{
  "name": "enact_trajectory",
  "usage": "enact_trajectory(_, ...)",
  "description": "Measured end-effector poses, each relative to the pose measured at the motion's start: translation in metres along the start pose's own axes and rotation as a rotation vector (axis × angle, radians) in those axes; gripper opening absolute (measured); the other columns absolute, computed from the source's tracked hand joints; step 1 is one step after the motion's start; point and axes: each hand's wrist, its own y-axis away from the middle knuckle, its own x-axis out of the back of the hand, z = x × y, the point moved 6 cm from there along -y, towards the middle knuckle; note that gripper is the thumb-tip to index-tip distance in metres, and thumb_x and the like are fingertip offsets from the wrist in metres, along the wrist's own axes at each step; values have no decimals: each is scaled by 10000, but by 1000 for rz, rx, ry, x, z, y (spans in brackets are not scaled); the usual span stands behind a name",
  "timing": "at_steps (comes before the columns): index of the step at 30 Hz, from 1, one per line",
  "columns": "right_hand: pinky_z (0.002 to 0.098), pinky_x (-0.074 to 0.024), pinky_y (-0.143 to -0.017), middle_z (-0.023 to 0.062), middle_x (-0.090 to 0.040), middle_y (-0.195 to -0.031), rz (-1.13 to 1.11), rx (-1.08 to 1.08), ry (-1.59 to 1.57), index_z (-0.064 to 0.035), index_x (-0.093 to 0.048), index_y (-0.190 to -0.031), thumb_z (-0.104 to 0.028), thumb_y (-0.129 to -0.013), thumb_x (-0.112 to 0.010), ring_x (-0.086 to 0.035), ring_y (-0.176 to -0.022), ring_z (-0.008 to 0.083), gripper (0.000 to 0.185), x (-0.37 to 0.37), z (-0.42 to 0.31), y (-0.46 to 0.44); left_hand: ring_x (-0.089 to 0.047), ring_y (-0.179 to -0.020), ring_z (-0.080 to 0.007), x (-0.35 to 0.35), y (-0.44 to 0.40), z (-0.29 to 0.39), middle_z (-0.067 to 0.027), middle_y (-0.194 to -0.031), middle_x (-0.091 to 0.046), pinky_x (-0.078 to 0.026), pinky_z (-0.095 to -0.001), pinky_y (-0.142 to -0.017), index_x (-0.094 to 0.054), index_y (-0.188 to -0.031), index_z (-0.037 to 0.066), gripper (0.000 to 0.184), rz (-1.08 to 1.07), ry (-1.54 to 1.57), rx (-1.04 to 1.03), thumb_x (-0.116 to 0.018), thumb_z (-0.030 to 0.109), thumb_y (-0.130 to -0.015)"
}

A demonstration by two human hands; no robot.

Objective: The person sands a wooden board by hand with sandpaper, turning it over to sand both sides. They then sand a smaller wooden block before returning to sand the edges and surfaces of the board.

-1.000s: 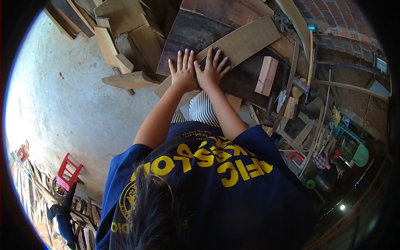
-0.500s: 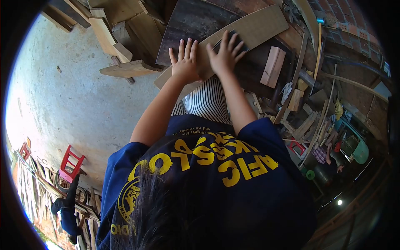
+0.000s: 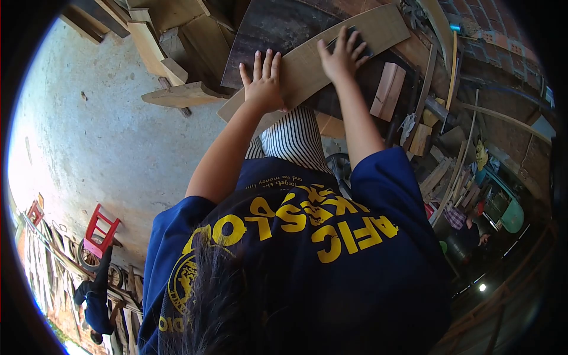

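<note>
A curved, light-brown wooden board [image 3: 307,70] lies slantwise on a dark worktop [image 3: 278,29] in front of me. My left hand [image 3: 264,86] rests flat on the board's nearer left part, fingers stretched and slightly apart. On the board's farther right part is my right hand [image 3: 343,58], its fingers spread over a dark flat piece that looks like sandpaper [image 3: 365,49]. Most of that piece is hidden under the palm and fingers. A short reddish wood block [image 3: 388,92] sits on the worktop to the right of my right hand.
Cut wooden pieces [image 3: 186,94] are stacked at the upper left. Offcuts and long strips [image 3: 435,177] crowd the right side, near a brick wall [image 3: 485,23]. A red stool [image 3: 100,228] stands on the concrete floor [image 3: 130,142]. Other people appear at lower left and right.
My right hand has slid up and to the right along the board, carrying the dark sandpaper-like piece with it. My left hand stays nearly in place on the board.
</note>
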Motion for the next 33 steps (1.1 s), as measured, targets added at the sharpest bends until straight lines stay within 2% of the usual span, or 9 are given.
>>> enact_trajectory(3, 629, 72, -1049, 164, -45, -1527, -71, 188, 38, -197, -104, -1476, -612, -839, -437, 38, -1378, 448, 830, -14, -45, 64, 13, -1419, -299, -15, -5, -5, -82, -1541, -54, 20, -627, -1059, -8, -1472, 136, 1357, -6, -27, 3, -858, 457, -464)
enact_trajectory(5, 618, 87, -1051, 151, -46, -1530, -155, 256, 52, -209, -86, -1478, -621, -835, -444, 44, -1379, 444, 843, -21, -56, 97, 14, -1419, -298, -26, -10, -9, -81, -1541, -53, 24, -627, -1058, -9, -1473, 140, 1354, 273, 17, -63, -853, 467, -466)
enact_trajectory(6, 615, 89, -1052, 145, -46, -1531, -194, 278, 52, -211, -80, -1479, -624, -834, -444, 47, -1380, 442, 848, -23, -57, 101, 14, -1419, -298, -18, -8, -7, -81, -1541, -53, 24, -627, -1058, -9, -1473, 140, 1354, 274, 16, -59, -853, 467, -466)
enact_trajectory(8, 613, 76, -1056, 138, -52, -1532, -156, 258, 29, -204, -91, -1478, -621, -838, -440, 41, -1381, 438, 839, -14, -45, 76, 13, -1419, -299, -7, -3, -3, -81, -1541, -55, 19, -629, -1058, -13, -1473, 141, 1360, 21, -22, -7, -859, 459, -456)
enact_trajectory(11, 614, 45, -1061, 161, -44, -1528, -60, 85, -35, -140, -99, -1473, -655, -822, -422, 35, -1380, 443, 890, 2, 3, 7, 10, -1419, -299, -4, -2, -1, -81, -1541, -54, 12, -632, -1057, -18, -1472, 142, 1363, -7, -39, 5, -865, 446, -449)
enact_trajectory(14, 607, 49, -1063, 150, 20, -1531, -66, 9, -41, -151, -31, -1476, -673, -831, -380, 75, -1377, 440, 900, 12, 38, -41, 8, -1419, -299, -5, -2, -1, -79, -1541, -55, 8, -635, -1057, -24, -1472, 143, 1367, 2, -38, 9, -871, 436, -440)
enact_trajectory(20, 608, 48, -1063, 153, 6, -1531, -52, -50, -14, -141, -51, -1476, -644, -840, -382, 66, -1375, 450, 876, 4, 13, -11, 3, -1419, -299, -5, -2, -1, -79, -1540, -63, 13, -636, -1057, -40, -1472, 145, 1361, 18, -29, 6, -871, 435, -434)
enact_trajectory(26, 622, 39, -1055, 154, -27, -1531, -89, 67, 36, -136, -80, -1474, -611, -823, -464, 42, -1374, 459, 892, -15, -36, 61, -6, -1420, -292, -5, -1, -2, -66, -1541, -73, 16, -634, -1059, -54, -1473, 139, 1339, 54, 10, 5, -864, 413, -442)
enact_trajectory(33, 623, -22, -1058, 162, -69, -1527, -51, -16, 55, -153, -99, -1473, -638, -825, -429, -19, -1363, 488, 873, -3, 2, 21, -7, -1422, -271, -3, 2, -2, -57, -1538, -99, 34, -620, -1068, -89, -1471, 146, 1290, 68, 55, 17, -857, 360, -456)
